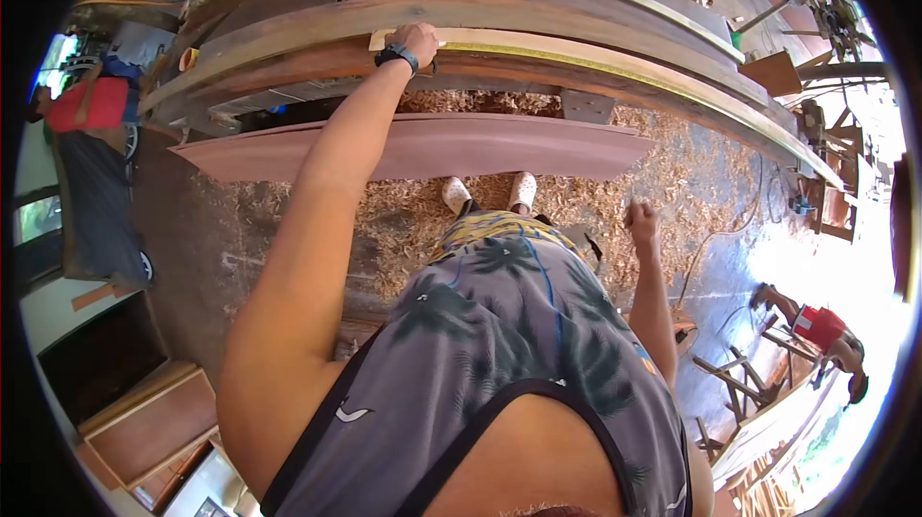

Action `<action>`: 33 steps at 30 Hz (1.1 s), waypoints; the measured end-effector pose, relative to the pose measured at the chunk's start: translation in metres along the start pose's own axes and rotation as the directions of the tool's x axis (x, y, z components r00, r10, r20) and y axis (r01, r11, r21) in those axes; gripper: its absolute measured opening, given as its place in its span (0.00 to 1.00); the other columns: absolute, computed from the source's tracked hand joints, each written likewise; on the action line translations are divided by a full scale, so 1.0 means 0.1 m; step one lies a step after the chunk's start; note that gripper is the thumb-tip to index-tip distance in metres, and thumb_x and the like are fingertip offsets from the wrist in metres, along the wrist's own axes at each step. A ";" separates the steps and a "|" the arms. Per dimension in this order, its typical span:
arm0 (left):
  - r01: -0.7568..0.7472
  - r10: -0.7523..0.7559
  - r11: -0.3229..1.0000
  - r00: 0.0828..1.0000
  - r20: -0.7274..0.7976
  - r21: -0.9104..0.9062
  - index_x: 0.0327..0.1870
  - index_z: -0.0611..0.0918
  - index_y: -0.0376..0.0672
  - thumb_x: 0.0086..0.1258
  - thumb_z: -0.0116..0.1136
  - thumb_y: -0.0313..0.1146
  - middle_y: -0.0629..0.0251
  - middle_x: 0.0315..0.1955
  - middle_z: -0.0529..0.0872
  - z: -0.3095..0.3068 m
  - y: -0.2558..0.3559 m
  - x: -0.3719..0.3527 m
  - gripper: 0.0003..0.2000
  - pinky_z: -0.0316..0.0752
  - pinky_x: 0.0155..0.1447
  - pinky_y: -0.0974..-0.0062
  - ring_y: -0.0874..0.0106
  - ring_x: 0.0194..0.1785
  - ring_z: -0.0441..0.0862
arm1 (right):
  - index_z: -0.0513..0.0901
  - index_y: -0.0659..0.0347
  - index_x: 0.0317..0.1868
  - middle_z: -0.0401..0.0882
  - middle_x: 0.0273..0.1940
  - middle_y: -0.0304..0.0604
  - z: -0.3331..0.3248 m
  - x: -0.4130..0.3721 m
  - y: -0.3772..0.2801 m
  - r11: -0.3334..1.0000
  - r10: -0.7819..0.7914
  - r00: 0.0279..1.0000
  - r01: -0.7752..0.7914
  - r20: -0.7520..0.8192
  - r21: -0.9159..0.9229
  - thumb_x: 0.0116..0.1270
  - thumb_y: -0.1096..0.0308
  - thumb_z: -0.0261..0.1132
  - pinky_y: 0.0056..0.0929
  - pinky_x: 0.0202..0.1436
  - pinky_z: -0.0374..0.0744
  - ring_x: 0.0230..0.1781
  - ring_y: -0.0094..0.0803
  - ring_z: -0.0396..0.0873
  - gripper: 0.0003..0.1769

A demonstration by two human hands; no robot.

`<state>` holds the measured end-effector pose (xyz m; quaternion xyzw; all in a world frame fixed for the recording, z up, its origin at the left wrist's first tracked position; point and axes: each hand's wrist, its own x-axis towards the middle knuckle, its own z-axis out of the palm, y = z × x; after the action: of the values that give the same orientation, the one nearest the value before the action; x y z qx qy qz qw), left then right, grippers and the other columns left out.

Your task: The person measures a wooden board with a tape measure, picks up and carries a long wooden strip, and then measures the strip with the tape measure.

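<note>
No lettering to read anywhere in this shot. The closest thing to a brand is a small white swoosh-shaped mark (351, 413) on the grey palm-print tank top (499, 325), near left. A second white mark (680, 496) sits at the top's near right edge, and neither has a word beside it. Far side now: a yellow strip (576, 61) runs right along the plank (288, 27) from the left hand (415, 37), but anything printed on it is too small to make out. The black watch (397, 56) on that wrist shows only its band, no digits.
</note>
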<state>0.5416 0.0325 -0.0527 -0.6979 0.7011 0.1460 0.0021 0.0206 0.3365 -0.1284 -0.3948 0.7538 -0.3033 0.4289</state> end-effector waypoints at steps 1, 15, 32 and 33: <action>0.013 -0.013 1.000 1.000 0.003 -0.012 0.43 0.87 0.51 0.67 0.61 0.47 0.57 0.44 0.87 -0.02 -0.01 -0.01 0.13 0.77 0.53 0.55 0.54 0.49 0.83 | 0.80 0.61 0.28 0.75 0.18 0.35 0.07 0.12 -0.21 1.000 -0.003 1.000 0.003 0.024 0.029 0.74 0.55 0.60 0.25 0.22 0.69 0.18 0.22 0.70 0.20; 0.079 -0.079 0.992 0.997 0.002 0.095 0.43 0.88 0.46 0.64 0.61 0.44 0.53 0.44 0.87 -0.17 -0.13 0.00 0.14 0.77 0.57 0.56 0.53 0.51 0.84 | 0.83 0.69 0.42 0.84 0.31 0.41 1.70 1.06 -2.62 0.886 -0.458 0.812 0.384 0.361 0.260 0.71 0.65 0.60 0.24 0.41 0.79 0.33 0.26 0.81 0.13; 0.013 -0.013 1.000 0.997 -0.073 0.005 0.43 0.88 0.45 0.63 0.64 0.41 0.55 0.43 0.88 -0.07 -0.20 0.01 0.13 0.80 0.52 0.58 0.54 0.50 0.84 | 0.86 0.68 0.35 0.85 0.29 0.45 2.67 1.75 -3.01 0.939 -0.345 0.851 0.306 0.397 0.160 0.66 0.65 0.60 0.25 0.33 0.81 0.27 0.27 0.82 0.14; 0.000 0.002 1.000 0.995 -0.096 0.020 0.43 0.88 0.44 0.63 0.64 0.42 0.55 0.43 0.87 -0.04 -0.22 0.03 0.14 0.81 0.52 0.58 0.53 0.49 0.84 | 0.86 0.68 0.35 0.85 0.29 0.45 2.68 1.74 -3.01 0.940 -0.342 0.851 0.302 0.398 0.161 0.66 0.65 0.60 0.25 0.33 0.81 0.27 0.27 0.82 0.14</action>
<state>0.5638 0.0292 -0.0543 -0.7038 0.7021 0.1054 -0.0244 0.3035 0.0041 -0.0800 -0.5510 0.5518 -0.3134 0.5419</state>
